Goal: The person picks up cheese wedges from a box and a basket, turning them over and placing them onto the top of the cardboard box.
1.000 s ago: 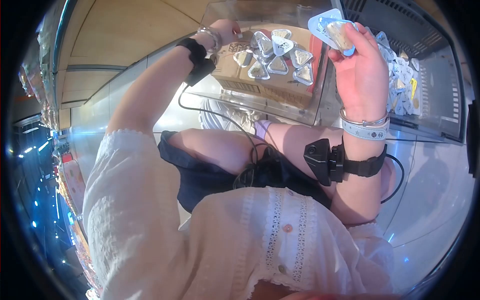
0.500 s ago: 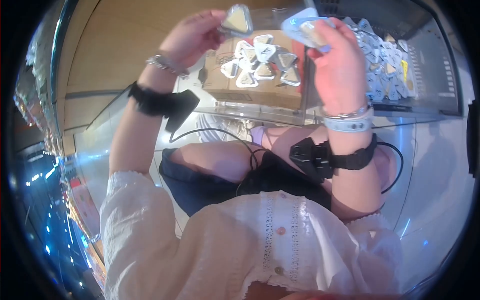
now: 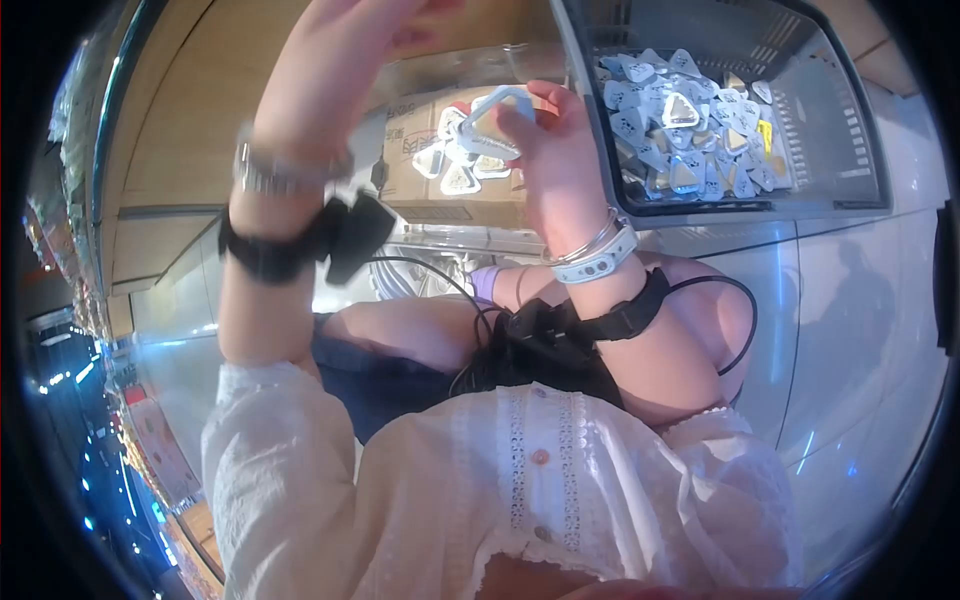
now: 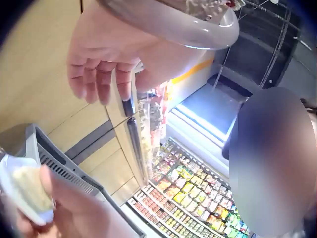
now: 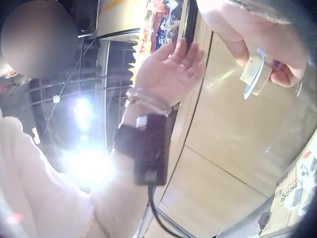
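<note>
My right hand (image 3: 562,165) pinches a triangular plastic pack (image 3: 492,122) with a pale rim and cream-coloured contents, over the cardboard box in the head view. The right wrist view shows the held pack (image 5: 253,74) edge-on between thumb and fingers. My left hand (image 3: 335,75) is raised at the top left of the head view. Its fingers hang loosely bent in the left wrist view, and the right wrist view shows its palm with nothing in it. Several similar packs (image 3: 460,178) lie on the cardboard box (image 3: 405,135), partly hidden by the right hand.
A grey crate (image 3: 845,190) holding many triangular packs (image 3: 690,125) stands to the right of the box. Wooden panels (image 3: 170,120) are at the left. Another person (image 4: 277,163) and stocked shelves (image 4: 188,188) appear in the left wrist view. A cable hangs from each wrist camera.
My left hand took up a triangular pack, then rose with that pack no longer in it. My right hand has moved left over the box, still holding a pack. The head view has shifted right.
</note>
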`<state>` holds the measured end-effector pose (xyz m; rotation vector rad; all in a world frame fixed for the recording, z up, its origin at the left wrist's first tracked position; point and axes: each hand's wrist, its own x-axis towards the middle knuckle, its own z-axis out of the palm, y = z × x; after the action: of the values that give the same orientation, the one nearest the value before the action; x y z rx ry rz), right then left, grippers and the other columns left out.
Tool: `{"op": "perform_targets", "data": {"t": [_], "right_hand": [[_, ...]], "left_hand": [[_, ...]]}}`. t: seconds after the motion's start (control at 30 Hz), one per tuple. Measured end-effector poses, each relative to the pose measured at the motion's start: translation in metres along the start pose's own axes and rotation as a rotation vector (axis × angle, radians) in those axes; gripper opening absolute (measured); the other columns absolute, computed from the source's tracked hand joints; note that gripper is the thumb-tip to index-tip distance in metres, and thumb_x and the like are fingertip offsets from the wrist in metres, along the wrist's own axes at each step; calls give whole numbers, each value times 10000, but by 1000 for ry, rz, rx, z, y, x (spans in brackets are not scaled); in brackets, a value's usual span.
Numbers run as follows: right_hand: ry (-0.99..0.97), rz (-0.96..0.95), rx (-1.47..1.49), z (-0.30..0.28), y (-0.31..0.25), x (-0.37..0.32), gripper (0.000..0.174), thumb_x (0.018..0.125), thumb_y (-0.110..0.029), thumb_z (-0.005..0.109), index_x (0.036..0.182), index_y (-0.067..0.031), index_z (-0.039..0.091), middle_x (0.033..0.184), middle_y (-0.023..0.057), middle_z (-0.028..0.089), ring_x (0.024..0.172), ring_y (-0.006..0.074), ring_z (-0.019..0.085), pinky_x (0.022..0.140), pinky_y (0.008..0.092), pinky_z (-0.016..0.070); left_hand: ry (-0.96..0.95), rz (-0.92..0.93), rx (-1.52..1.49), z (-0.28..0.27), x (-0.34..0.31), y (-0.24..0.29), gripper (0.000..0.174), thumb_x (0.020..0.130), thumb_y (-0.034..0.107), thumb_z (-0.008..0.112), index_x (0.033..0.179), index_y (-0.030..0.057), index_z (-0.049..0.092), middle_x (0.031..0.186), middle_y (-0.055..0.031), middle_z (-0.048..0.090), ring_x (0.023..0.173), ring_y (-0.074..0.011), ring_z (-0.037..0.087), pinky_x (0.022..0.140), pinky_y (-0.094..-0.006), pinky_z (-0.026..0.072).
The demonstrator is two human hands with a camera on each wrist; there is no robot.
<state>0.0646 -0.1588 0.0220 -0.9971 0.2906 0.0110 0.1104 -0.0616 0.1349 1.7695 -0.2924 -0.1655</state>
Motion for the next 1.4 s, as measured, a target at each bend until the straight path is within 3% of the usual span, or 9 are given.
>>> {"op": "perform_targets", "data": {"t": [0.03, 0.23, 0.67, 0.73, 0.87, 1.03, 1.17, 1.27, 1.4], "right_hand": [[10, -13, -40, -3, 5, 5, 401, 742, -81, 585, 1073, 7, 375, 805, 105, 543, 679, 133, 554, 563, 230, 448], [13, 42, 169, -13, -2, 14, 176, 821, -144, 532, 954, -41, 480, 834, 74, 566, 729, 184, 573, 571, 304, 440], [-49, -7, 105, -15, -9, 17, 256, 828, -165, 526, 1022, -30, 429, 884, 89, 554, 745, 188, 569, 579, 297, 446], [-60, -30, 127, -15, -10, 17, 238, 835, -164, 518, 1017, -33, 437, 889, 85, 559, 751, 185, 568, 579, 295, 446], [-160, 24, 144, -20, -7, 22, 186, 851, -163, 494, 994, -49, 462, 891, 69, 570, 760, 163, 569, 585, 294, 445], [-168, 75, 99, -19, -5, 19, 196, 853, -152, 492, 1012, -45, 453, 882, 71, 566, 775, 167, 568, 601, 298, 452], [-143, 60, 74, -18, -1, 18, 272, 839, -110, 506, 1078, -22, 409, 948, 102, 540, 785, 187, 565, 602, 301, 457], [-87, 17, -36, -14, 2, 14, 371, 818, -52, 515, 1147, -5, 350, 1034, 131, 495, 827, 200, 554, 613, 304, 465], [-186, 59, -148, -17, 13, 14, 438, 801, 14, 496, 1194, 8, 303, 1098, 146, 460, 888, 191, 534, 670, 290, 471]], "left_hand": [[238, 28, -55, 4, -21, 0, 237, 891, 168, 380, 983, -10, 505, 708, -54, 515, 579, -127, 467, 582, -250, 395], [-754, 528, -959, 24, -111, -7, 226, 778, 201, 599, 779, -25, 605, 620, -115, 513, 429, -164, 486, 313, -255, 277], [-663, 761, -1029, 19, -146, 1, 288, 815, 286, 558, 835, 16, 656, 558, -54, 480, 405, -116, 474, 331, -212, 324], [-756, 640, -971, 11, -137, -13, 247, 783, 238, 602, 794, -8, 619, 633, -108, 527, 466, -187, 502, 356, -287, 327], [-50, 126, -714, -5, -105, -60, 169, 819, 198, 511, 866, 38, 538, 751, -7, 511, 686, -114, 506, 650, -245, 413], [430, -338, -674, -8, -71, -126, 151, 827, 124, 446, 938, 31, 488, 756, -14, 509, 705, -101, 500, 634, -246, 417], [471, -386, -515, -28, -65, -160, 184, 818, 127, 458, 957, 25, 526, 819, -19, 540, 731, -114, 519, 661, -260, 430], [73, -408, 437, -52, -75, -170, 253, 794, 214, 513, 991, 66, 573, 862, -64, 594, 802, -188, 564, 737, -297, 438], [-358, -377, 823, -59, -107, -149, 290, 755, 314, 570, 921, 78, 606, 807, -114, 612, 786, -257, 581, 716, -320, 445]]}}
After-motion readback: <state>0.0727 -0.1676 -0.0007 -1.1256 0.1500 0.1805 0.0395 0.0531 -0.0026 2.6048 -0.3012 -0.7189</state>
